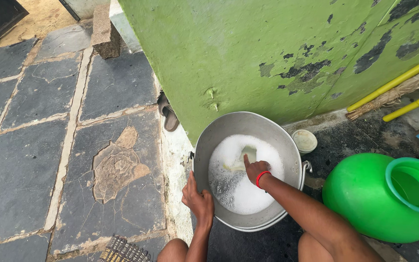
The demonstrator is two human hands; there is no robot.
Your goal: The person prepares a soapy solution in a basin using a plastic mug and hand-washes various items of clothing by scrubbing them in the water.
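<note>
A round metal basin [219,133] full of white soapy foam sits on the ground against a green wall. My left hand [197,199] grips the basin's near left rim. My right hand [255,169], with a red band at the wrist, reaches into the foam and holds a pale cloth [248,156] that sticks partly out of the suds. Most of the cloth is hidden under the foam.
A green plastic water pot [379,196] stands to the right. A small white cup [304,140] sits behind the basin. A broom [394,94] and yellow poles [413,104] lean at the wall. A sandal [169,116] lies left of the wall corner. Stone slabs [49,145] pave the left.
</note>
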